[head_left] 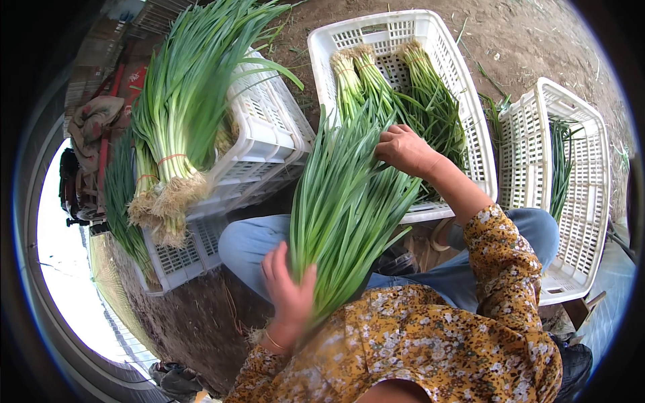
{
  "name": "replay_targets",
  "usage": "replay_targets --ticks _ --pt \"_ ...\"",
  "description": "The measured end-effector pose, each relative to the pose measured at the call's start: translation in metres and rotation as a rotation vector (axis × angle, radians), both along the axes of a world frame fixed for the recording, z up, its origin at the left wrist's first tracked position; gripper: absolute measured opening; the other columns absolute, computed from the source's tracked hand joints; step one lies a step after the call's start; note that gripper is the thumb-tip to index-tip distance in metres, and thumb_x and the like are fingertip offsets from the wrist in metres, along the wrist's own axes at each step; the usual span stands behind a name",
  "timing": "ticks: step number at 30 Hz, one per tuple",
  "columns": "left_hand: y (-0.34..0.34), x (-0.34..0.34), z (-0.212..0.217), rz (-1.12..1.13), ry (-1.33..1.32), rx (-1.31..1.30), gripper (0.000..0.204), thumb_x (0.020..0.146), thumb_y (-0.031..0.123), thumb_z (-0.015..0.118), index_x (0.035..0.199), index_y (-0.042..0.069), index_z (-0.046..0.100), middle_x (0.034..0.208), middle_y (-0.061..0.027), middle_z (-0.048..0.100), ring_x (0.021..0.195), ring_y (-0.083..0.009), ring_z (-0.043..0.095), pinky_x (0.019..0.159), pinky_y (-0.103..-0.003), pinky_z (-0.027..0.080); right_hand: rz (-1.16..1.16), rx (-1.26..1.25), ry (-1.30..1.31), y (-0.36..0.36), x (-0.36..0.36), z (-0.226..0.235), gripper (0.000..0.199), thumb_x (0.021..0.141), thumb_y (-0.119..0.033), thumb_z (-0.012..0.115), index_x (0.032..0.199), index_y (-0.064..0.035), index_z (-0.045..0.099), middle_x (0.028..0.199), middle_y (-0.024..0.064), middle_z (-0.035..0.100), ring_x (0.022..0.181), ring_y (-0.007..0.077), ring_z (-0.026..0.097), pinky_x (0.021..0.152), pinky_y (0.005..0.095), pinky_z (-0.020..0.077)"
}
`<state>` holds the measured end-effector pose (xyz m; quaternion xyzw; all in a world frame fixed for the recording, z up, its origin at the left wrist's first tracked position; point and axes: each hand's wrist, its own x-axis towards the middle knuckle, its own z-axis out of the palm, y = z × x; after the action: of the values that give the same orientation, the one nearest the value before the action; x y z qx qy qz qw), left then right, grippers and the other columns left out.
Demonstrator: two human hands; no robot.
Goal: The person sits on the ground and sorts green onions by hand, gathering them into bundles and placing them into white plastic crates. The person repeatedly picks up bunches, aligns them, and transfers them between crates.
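Note:
Across my lap lies a big bunch of green garlic (336, 228), its long flat leaves pointing away from me. The root end is hidden by my left wrist and shirt. My left hand (289, 285) is slightly blurred at the left side of the bunch, its thumb and fingers apart next to the lower leaves. Over the leaf tips, my right hand (403, 149) has its fingers closed in a pinch on some leaves. Just beyond is a white plastic crate (470, 87) holding several tied bunches (430, 87), roots toward the far end.
Stacked white crates (269, 134) stand at my left, with banded green garlic bunches (178, 127) piled on top, roots hanging over the edge. Another white crate (584, 168) with a few greens stands at the right. The dirt floor (517, 40) has scattered leaf scraps.

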<state>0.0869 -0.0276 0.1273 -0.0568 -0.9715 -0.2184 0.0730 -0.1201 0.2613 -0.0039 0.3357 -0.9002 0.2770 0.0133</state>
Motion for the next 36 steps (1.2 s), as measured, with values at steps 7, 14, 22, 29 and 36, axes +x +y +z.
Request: replay_targets --ticks 7,14,22,29,36 --pt "-0.006 0.001 -0.004 0.067 -0.411 -0.096 0.088 0.078 0.042 0.073 0.138 -0.009 0.035 0.106 -0.0269 0.057 0.098 -0.0413 0.056 0.082 -0.046 0.047 -0.639 -0.313 -0.665 -0.006 0.039 -0.021 0.023 0.078 -0.026 0.053 0.068 -0.006 0.06 0.075 0.013 0.062 0.077 0.0344 0.06 0.071 0.0439 0.0461" --pt "-0.004 0.0 -0.023 -0.007 -0.375 -0.145 0.058 0.081 0.029 0.068 0.124 -0.005 0.05 0.102 -0.0222 0.062 0.091 -0.0391 0.06 0.079 -0.047 0.048 -1.102 -0.387 -0.599 0.034 0.029 -0.045 0.018 0.078 -0.021 0.057 0.079 -0.0047 0.065 0.083 0.0121 0.064 0.084 0.0277 0.06 0.075 0.0382 0.0444" --pt "-0.017 -0.005 -0.025 0.156 -0.517 0.043 0.034 0.087 0.026 0.061 0.11 0.001 0.056 0.089 -0.022 0.065 0.082 -0.0419 0.062 0.07 -0.048 0.049 0.011 0.048 -0.439 -0.018 0.071 0.029 0.077 0.091 -0.065 0.039 0.143 -0.008 0.036 0.124 0.0161 0.058 0.115 0.0335 0.054 0.101 0.0457 0.0396" --pt "-0.021 -0.008 -0.026 0.232 -0.593 0.121 0.034 0.089 0.024 0.059 0.114 0.001 0.055 0.092 -0.0232 0.067 0.083 -0.0418 0.065 0.071 -0.046 0.05 0.074 0.194 -0.495 0.01 0.119 0.014 0.075 0.091 -0.066 0.034 0.14 -0.0097 0.042 0.125 0.0103 0.053 0.112 0.0307 0.052 0.09 0.0458 0.0446" --pt "-0.015 -0.011 -0.022 0.183 -0.584 0.167 0.039 0.088 0.025 0.06 0.12 0.002 0.055 0.095 -0.0221 0.067 0.086 -0.0384 0.066 0.074 -0.043 0.051 0.02 0.175 -0.474 0.007 0.133 0.005 0.065 0.094 -0.061 0.036 0.137 -0.0124 0.045 0.121 0.0106 0.055 0.113 0.0306 0.052 0.091 0.0475 0.044"
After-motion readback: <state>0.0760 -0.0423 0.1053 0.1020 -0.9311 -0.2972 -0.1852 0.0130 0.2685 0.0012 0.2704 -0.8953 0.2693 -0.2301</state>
